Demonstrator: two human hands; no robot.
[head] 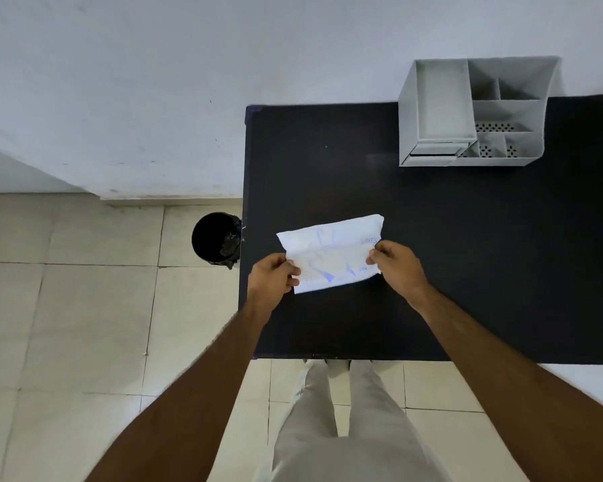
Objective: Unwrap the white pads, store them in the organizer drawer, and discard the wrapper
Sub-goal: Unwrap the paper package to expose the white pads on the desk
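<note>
A white wrapped pack of pads [331,253] with faint blue print is held over the black table [467,255], near its front left part. My left hand [274,278] pinches the pack's left end and my right hand [395,264] pinches its right end. The pads inside are hidden by the wrapper. A grey organizer [474,113] stands at the table's far right; it has several open compartments and a small drawer [434,152] low on its front left, which looks almost shut.
A black round waste bin [216,240] stands on the tiled floor right beside the table's left edge. A white wall runs behind the table. My legs in light trousers are at the table's near edge.
</note>
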